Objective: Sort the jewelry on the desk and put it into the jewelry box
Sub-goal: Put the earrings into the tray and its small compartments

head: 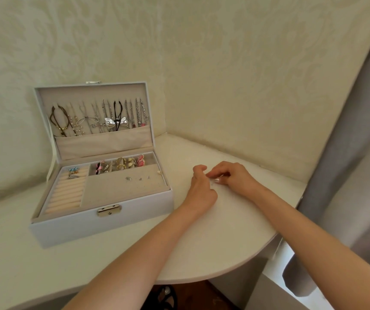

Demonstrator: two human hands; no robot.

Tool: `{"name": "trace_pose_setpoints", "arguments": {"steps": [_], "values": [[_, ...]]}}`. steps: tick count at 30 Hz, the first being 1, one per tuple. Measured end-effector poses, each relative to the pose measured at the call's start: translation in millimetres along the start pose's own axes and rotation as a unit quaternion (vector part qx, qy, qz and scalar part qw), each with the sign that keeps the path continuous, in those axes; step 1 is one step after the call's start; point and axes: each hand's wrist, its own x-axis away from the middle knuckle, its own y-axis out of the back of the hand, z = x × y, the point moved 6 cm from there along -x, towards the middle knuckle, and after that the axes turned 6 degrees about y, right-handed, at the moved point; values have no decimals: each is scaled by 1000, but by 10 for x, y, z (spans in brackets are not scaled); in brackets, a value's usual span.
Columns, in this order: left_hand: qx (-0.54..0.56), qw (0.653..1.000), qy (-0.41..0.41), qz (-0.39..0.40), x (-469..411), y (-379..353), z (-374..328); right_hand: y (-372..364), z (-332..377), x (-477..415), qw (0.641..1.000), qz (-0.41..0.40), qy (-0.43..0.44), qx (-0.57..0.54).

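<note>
On the desk point(201, 242), the left hand point(201, 189) and the right hand point(233, 176) meet around one small silvery piece point(214, 180), too small to name. The right fingers seem to pinch it. The left fingers are curled beside it, and I cannot tell if they grip. The one open jewelry box point(103, 227) stands to the left, nearer the left hand. Its flat tray point(117, 191) holds four small earrings point(128, 179).

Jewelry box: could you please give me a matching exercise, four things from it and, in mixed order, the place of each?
Things:
1. necklaces
2. blue ring
3. small studs
4. metal latch

Places:
A. on the flat pad
B. on the front wall of the jewelry box
C. hanging in the open lid
D. in the ring rolls

Pairs: 1-C, 2-D, 3-A, 4-B
</note>
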Motion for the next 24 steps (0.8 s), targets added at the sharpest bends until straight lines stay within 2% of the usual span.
{"name": "trace_pose_setpoints", "arguments": {"steps": [4, 7, 9, 15, 24], "values": [[6, 998, -20, -55, -26, 95, 49, 106, -67, 79, 997, -9, -25, -74], [-66, 992, -37, -102, 12, 107, 164, 99, -87, 57, 999, 14, -36, -8], [-93, 989, -45, -107, 17, 90, 202, 53, -44, 12, 998, 30, -38, 29], [-58, 991, 11, -116, -158, 243, 188, 23, -4, -68, 998, 15, -53, 41], [-54, 987, -8, -152, -280, 223, 156, -15, 18, -99, 999, -28, -39, 25]]}}
